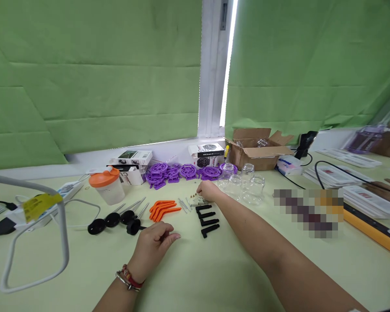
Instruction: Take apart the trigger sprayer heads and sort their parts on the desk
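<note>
My left hand point(154, 245) is half curled over the table, thumb and forefinger apart. A black plastic piece with a round hollow end point(134, 226) sticks out from its far side, its stem running in behind the curled fingers. My right hand point(208, 191) reaches forward, fingertips pinched down at small metal parts; what they hold, if anything, is hidden. Springs point(198, 204) and tiny brass-coloured bits lie beneath it. Nearer me is a row of black angled pieces point(209, 222). Orange bent handles point(162, 210) and metal pins point(184, 205) lie between the hands.
Black discs with metal rods point(112, 219) lie left. Behind stand an orange-lidded cup point(107, 185), purple wheel-shaped parts point(157, 173), glass jars point(253, 190) and an open carton point(260, 151). A grey metal frame point(65, 242) rises at left. Another person's hand point(385, 190) is far right.
</note>
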Tool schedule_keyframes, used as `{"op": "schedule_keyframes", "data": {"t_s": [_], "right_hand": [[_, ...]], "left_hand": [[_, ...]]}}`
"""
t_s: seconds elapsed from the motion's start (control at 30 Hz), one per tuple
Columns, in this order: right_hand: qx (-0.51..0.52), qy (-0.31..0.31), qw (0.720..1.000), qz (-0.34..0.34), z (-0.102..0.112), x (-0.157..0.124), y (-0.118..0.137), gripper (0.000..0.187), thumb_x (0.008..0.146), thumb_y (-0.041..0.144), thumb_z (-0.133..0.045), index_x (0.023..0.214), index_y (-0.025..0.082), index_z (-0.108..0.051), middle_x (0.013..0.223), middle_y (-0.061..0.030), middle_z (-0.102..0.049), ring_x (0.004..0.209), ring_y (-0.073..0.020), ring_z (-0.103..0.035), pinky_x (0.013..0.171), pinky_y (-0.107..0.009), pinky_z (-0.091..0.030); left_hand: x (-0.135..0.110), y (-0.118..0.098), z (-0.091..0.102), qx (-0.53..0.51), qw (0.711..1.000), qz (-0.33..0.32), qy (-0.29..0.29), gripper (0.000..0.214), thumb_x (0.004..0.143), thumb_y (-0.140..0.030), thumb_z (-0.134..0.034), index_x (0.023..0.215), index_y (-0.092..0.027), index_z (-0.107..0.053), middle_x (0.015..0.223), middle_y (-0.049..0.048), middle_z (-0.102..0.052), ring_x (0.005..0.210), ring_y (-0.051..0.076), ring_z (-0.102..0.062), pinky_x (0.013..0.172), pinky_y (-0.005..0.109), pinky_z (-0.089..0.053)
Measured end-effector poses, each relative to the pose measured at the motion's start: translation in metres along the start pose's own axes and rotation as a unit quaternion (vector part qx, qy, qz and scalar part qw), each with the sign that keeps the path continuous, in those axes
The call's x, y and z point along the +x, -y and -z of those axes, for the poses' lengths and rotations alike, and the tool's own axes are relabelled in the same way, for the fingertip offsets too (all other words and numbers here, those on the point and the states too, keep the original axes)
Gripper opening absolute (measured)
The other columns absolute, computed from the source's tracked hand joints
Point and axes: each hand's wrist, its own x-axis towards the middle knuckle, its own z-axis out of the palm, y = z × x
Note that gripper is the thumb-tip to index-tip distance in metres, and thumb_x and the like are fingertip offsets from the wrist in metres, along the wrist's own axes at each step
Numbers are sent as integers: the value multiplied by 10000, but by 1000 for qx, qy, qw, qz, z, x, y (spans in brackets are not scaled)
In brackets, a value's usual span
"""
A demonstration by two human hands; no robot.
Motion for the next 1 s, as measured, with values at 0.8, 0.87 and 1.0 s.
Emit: {"op": "schedule_keyframes", "data": {"t_s": [0.8,0.87,1.0], "right_hand": [[134,-194,971,40,-4,-47,17,405,831,54,-377,1157,164,-591,1116,-108,-585,969,-184,-550,821,-285,-416],[144,-264,940,159,-11,-79,31,372,852,85,-357,1139,149,-584,1110,-115,-576,994,-189,-530,856,-300,-418],[46,-165,916,362,-41,-146,55,306,869,198,-400,1102,152,-593,1081,-117,-594,942,-232,-527,849,-385,-419]], "left_hand": [[1,12,1,60,998,-11,18,239,814,-395,-551,717,-184,-604,587,-4,-586,545,122,-523,534,235,-413],[1,13,0,59,998,-4,28,227,833,-356,-513,712,-187,-603,608,4,-596,565,131,-535,556,249,-421],[-2,10,-6,53,997,15,59,177,808,-206,-457,899,-185,-608,685,12,-616,627,144,-564,620,275,-448]]}}
